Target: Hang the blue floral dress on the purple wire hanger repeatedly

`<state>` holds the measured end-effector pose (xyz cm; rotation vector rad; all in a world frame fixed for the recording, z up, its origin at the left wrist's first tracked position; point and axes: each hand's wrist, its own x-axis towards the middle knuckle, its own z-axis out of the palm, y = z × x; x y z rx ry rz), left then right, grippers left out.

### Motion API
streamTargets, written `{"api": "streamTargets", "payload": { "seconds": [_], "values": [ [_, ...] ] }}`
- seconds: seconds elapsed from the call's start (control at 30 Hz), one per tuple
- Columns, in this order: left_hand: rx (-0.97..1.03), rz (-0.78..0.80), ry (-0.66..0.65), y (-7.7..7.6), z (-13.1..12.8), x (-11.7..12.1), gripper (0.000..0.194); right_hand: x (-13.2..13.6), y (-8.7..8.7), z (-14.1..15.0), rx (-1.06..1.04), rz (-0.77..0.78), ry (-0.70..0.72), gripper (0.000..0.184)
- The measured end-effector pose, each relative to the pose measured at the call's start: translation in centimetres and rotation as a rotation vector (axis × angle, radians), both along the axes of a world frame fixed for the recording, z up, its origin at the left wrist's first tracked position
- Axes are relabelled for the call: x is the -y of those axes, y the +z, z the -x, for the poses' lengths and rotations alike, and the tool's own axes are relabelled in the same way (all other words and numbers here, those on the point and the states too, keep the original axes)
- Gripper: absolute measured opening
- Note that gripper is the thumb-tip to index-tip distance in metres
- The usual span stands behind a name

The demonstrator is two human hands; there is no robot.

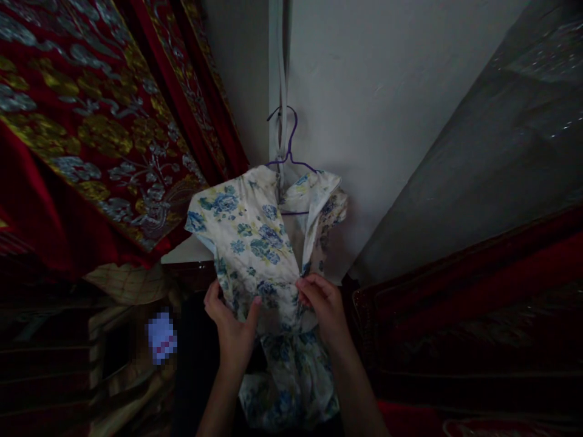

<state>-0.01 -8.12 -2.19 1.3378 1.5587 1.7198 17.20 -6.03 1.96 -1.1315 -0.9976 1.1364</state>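
A white dress point(255, 243) with blue and green flowers hangs on a purple hanger point(291, 145), its front parted in a deep V. My left hand point(232, 321) is at the side of the waist, the thumb on the front of the cloth and the fingers curled round the side edge, loosely holding it. At the bottom of the V, my right hand point(321, 297) is closed, with thumb and forefinger pinching the front edge of the dress. Whether a fastener lies in that pinch is too dark to make out. The skirt hangs in folds below both wrists.
A whitish strap or cord point(281, 67) runs down the pale wall point(364, 91) by the hanger's hook. Red cloth embroidered in gold and silver point(104, 133) hangs at left. Clear plastic point(501, 115) covers the right side, above dark red fabric point(478, 279). Someone sits at lower left.
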Motion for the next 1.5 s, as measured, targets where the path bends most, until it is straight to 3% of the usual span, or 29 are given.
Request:
{"api": "streamTargets", "payload": {
  "seconds": [0.03,0.1,0.17,0.23,0.33,0.4,0.5,0.63,0.7,0.77,0.87,1.0,1.1,1.2,1.33,1.4,1.5],
  "values": [
    [-0.121,-0.084,0.045,0.0,-0.7,-0.2,0.088,0.2,0.2,0.0,-0.026,0.011,0.011,0.035],
    [-0.305,-0.167,-0.019,0.3,-2.4,-0.7,0.068,0.7,0.5,0.3,-0.068,0.025,0.087,0.034],
    [-0.338,-0.162,-0.194,0.9,-3.9,-1.1,0.033,1.1,0.8,0.7,-0.080,0.025,0.193,0.035],
    [-0.281,-0.141,-0.272,1.6,-4.7,-1.5,0.010,1.4,1.0,0.9,-0.064,0.014,0.270,0.036],
    [-0.211,-0.119,-0.302,1.8,-4.6,-1.9,0.017,0.9,1.5,0.6,-0.009,0.019,0.297,0.036],
    [-0.174,-0.067,-0.368,1.0,-4.4,-1.8,0.018,-0.2,2.4,0.2,-0.002,0.040,0.253,0.035],
    [-0.141,0.051,-0.407,-1.0,-4.7,-1.3,0.013,-3.3,5.5,-0.4,-0.066,0.018,0.129,0.032],
    [-0.200,0.070,-0.413,-2.7,-6.4,-0.5,0.012,-8.0,11.9,-0.4,-0.093,-0.146,0.058,0.029],
    [-0.223,0.059,-0.459,-2.3,-7.1,-0.7,0.014,-9.2,14.3,0.0,-0.090,-0.233,0.048,0.027],
    [-0.247,0.102,-0.549,-0.6,-7.2,-1.4,0.015,-9.2,15.4,0.4,-0.069,-0.312,0.053,0.027],
    [-0.280,0.143,-0.716,4.5,-6.1,-3.4,0.012,-7.8,15.0,0.5,-0.019,-0.396,0.063,0.029],
    [-0.142,-0.282,-0.445,13.8,-3.9,-6.9,0.042,-5.9,14.2,-0.1,0.035,-0.431,0.080,0.031],
    [-0.325,-0.491,-0.478,18.6,-3.3,-9.2,0.027,-5.8,14.6,-0.5,0.058,-0.468,0.080,0.032],
    [-0.514,-0.565,-0.483,20.2,-3.6,-10.2,0.014,-6.9,13.8,-0.3,0.054,-0.496,0.029,0.032],
    [-0.554,-0.645,-0.341,20.2,-3.5,-9.7,0.011,-8.6,9.2,0.6,0.041,-0.426,-0.084,0.035],
    [-0.432,-0.650,-0.255,20.1,-2.2,-9.5,0.010,-8.3,6.3,1.0,0.020,-0.328,-0.078,0.036],
    [-0.053,-0.649,-0.160,19.5,2.1,-10.2,0.002,-6.1,3.3,1.4,-0.002,-0.251,-0.027,0.038]
  ]
}}
